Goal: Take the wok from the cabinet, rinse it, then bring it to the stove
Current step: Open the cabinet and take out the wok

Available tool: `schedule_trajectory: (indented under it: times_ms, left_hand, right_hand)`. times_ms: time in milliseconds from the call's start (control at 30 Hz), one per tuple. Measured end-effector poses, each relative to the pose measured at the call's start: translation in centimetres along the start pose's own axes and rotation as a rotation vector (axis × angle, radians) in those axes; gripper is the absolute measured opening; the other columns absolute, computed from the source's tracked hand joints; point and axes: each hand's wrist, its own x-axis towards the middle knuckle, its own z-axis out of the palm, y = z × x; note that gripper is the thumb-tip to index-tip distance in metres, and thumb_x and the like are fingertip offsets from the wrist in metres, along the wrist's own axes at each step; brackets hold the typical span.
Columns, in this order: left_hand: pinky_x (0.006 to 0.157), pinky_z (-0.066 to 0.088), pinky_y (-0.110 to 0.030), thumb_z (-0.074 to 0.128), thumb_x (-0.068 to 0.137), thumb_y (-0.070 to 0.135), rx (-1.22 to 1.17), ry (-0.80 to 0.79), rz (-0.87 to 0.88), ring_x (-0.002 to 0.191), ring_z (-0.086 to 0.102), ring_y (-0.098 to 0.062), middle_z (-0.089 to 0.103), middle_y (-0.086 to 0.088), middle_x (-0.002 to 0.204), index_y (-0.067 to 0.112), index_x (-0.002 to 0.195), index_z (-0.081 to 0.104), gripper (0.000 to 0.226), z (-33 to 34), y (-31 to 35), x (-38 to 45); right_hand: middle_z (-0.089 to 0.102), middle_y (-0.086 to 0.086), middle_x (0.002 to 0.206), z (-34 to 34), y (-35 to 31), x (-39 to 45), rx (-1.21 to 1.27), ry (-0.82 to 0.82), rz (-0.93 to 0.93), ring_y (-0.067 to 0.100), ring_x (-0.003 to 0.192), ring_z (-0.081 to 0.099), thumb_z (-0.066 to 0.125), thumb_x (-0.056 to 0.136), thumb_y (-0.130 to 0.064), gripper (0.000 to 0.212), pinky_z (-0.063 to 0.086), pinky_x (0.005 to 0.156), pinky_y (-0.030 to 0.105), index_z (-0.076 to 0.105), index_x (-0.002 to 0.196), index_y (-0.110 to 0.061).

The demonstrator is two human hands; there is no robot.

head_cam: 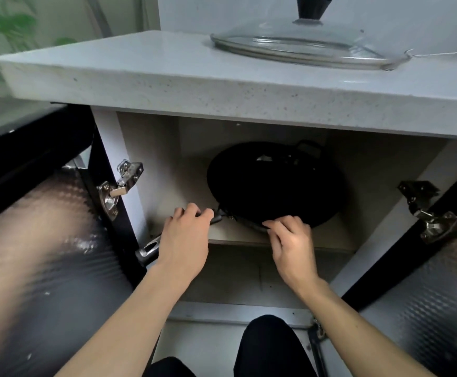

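The black wok point(273, 183) in the open cabinet point(151, 148) is gripped by the left hand point(185, 236) on its handle at 8 o'clock, rim pinched by the right hand point(292, 243) at 6.

A black wok point(273, 183) is sitting tilted on the shelf point(330, 235) inside the open cabinet point(145, 148), under the pale stone bench point(140, 77). The left hand point(185, 238) is curling round the wok's long handle point(148, 248), whose metal end is sticking out by the left door hinge. The right hand point(290, 240) is gripping the wok's near rim. A glass lid point(303, 44) is lying on the bench above.
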Motion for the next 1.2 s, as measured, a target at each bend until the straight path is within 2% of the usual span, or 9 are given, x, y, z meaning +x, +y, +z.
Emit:
schedule_trajectory:
  times_ms: [133, 233, 300, 367, 533, 733, 900, 1000, 1200]
  left_hand:
    - [0.081, 0.047, -0.036, 0.059, 0.075, 0.005, -0.023, -0.043, 0.0, 0.099, 0.048, -0.025, 0.05, -0.001, 0.115, 0.024, 0.116, 0.048, 0.047, -1.2, 0.0, -2.0]
    - [0.07, 0.042, -0.029, 0.058, 0.078, 0.006, -0.041, -0.036, -0.013, 0.094, 0.048, -0.022, 0.051, 0.001, 0.108, 0.023, 0.112, 0.05, 0.039, -1.6, 0.2, -3.5]
    - [0.068, 0.038, -0.027, 0.059, 0.081, 0.01, -0.052, -0.032, -0.005, 0.095, 0.048, -0.021, 0.051, 0.001, 0.107, 0.023, 0.111, 0.051, 0.034, -1.6, 0.5, -4.0]
    - [0.067, 0.04, -0.027, 0.06, 0.084, 0.012, -0.064, -0.033, 0.002, 0.097, 0.048, -0.02, 0.049, 0.002, 0.107, 0.023, 0.111, 0.049, 0.031, -1.4, 0.9, -4.0]
    - [0.071, 0.049, -0.031, 0.059, 0.087, 0.013, -0.099, -0.029, -0.01, 0.098, 0.048, -0.019, 0.048, 0.002, 0.103, 0.02, 0.107, 0.046, 0.025, -1.2, 1.8, -2.9]
    - [0.067, 0.047, -0.028, 0.063, 0.086, 0.017, -0.087, -0.011, -0.028, 0.095, 0.051, -0.018, 0.053, 0.001, 0.104, 0.021, 0.113, 0.046, 0.031, -0.7, 2.2, -2.4]
    - [0.064, 0.049, -0.029, 0.068, 0.083, 0.018, -0.061, -0.041, -0.008, 0.089, 0.054, -0.02, 0.054, -0.001, 0.1, 0.022, 0.11, 0.043, 0.036, -0.7, 1.8, -2.3]
    - [0.061, 0.044, -0.028, 0.067, 0.083, 0.014, -0.058, -0.052, -0.007, 0.086, 0.052, -0.02, 0.053, -0.001, 0.096, 0.022, 0.108, 0.043, 0.036, -0.6, 1.8, -2.5]
    - [0.061, 0.044, -0.029, 0.063, 0.085, 0.013, -0.069, -0.06, -0.017, 0.082, 0.045, -0.018, 0.047, 0.001, 0.09, 0.023, 0.103, 0.041, 0.031, -0.8, 1.8, -2.8]
  right_hand:
    - [0.064, 0.008, 0.09, -1.1, -0.9, -2.0, 0.029, 0.027, -0.031, 0.027, 0.083, 0.059, 0.072, 0.082, 0.005, 0.02, 0.045, 0.067, 0.042, 0.074, 0.099, -0.004]
    - [0.062, 0.005, 0.09, -1.9, -1.4, -3.3, 0.042, 0.038, -0.025, 0.023, 0.085, 0.057, 0.071, 0.083, 0.003, 0.019, 0.044, 0.07, 0.039, 0.074, 0.1, -0.006]
    - [0.061, 0.004, 0.092, -2.4, -1.6, -3.7, 0.051, 0.039, -0.038, 0.021, 0.087, 0.056, 0.069, 0.085, 0.001, 0.018, 0.044, 0.071, 0.038, 0.073, 0.101, -0.007]
    - [0.061, 0.004, 0.093, -2.7, -1.3, -3.7, 0.05, 0.028, -0.075, 0.021, 0.087, 0.056, 0.071, 0.084, 0.0, 0.02, 0.044, 0.071, 0.038, 0.073, 0.102, -0.007]
    - [0.058, -0.001, 0.096, -3.9, 1.7, -3.4, 0.041, -0.041, -0.078, 0.017, 0.094, 0.054, 0.081, 0.078, -0.013, 0.027, 0.042, 0.082, 0.032, 0.069, 0.102, -0.011]
    - [0.054, -0.004, 0.093, -4.9, 5.8, -3.3, -0.044, -0.059, 0.012, 0.017, 0.093, 0.049, 0.09, 0.067, -0.028, 0.038, 0.033, 0.08, 0.027, 0.061, 0.089, -0.017]
    - [0.052, -0.003, 0.091, -5.0, 6.9, -3.5, -0.046, -0.064, 0.003, 0.019, 0.092, 0.049, 0.09, 0.066, -0.026, 0.039, 0.038, 0.079, 0.032, 0.059, 0.087, -0.016]
    - [0.052, -0.003, 0.09, -5.0, 6.7, -3.4, -0.034, -0.049, 0.009, 0.019, 0.089, 0.049, 0.09, 0.065, -0.024, 0.042, 0.039, 0.077, 0.034, 0.056, 0.087, -0.017]
    - [0.048, -0.008, 0.085, -5.2, 6.4, -3.4, 0.008, -0.106, 0.034, 0.016, 0.084, 0.045, 0.089, 0.064, -0.025, 0.047, 0.037, 0.074, 0.032, 0.047, 0.083, -0.022]
